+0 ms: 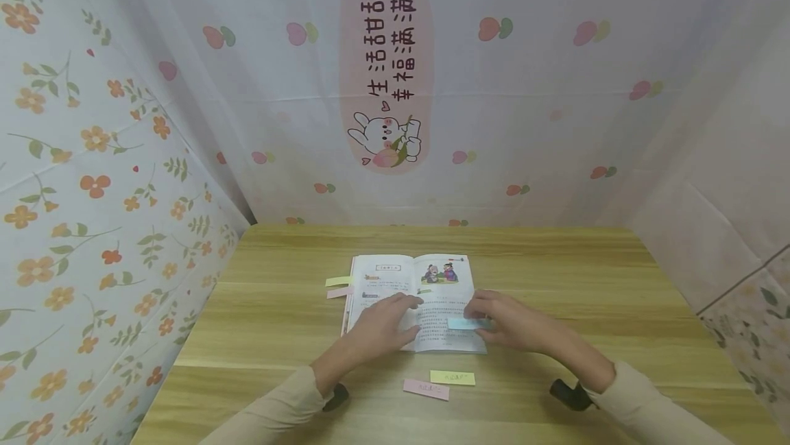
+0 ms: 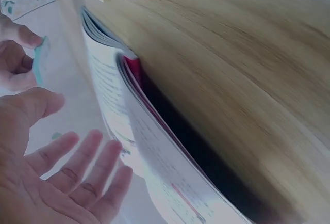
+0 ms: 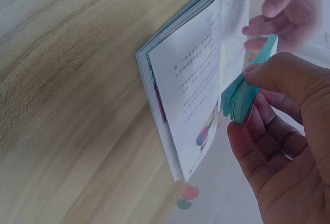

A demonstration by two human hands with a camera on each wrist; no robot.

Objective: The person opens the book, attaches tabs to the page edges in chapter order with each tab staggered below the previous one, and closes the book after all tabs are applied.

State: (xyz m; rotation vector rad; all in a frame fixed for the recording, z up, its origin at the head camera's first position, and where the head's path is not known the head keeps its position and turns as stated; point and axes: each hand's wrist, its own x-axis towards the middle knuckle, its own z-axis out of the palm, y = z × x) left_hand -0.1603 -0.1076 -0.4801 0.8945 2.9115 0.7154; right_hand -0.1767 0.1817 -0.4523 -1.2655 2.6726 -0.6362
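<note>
An open book [image 1: 441, 342] lies on the wooden table, with printed text and a coloured picture of two figures on its right page. My right hand [image 1: 509, 321] pinches a pad of blue-green sticky notes [image 3: 245, 92] between thumb and fingers, above the right page. The pad looks fanned at one end in the right wrist view. Over the left page and the middle fold hovers my left hand [image 1: 382, 325], its fingers spread and holding nothing [image 2: 77, 177]. A yellow sticky note [image 1: 337, 282] and a pink sticky note [image 1: 339, 292] stick out past the book's left edge.
In front of the book, a yellow note strip [image 1: 452, 378] and a pink note strip [image 1: 426, 389] with handwriting lie on the table [image 1: 284, 321], slightly overlapping. A patterned curtain [image 1: 518, 123] hangs behind the table's far edge. Floral cloth [image 1: 111, 184] covers the left side.
</note>
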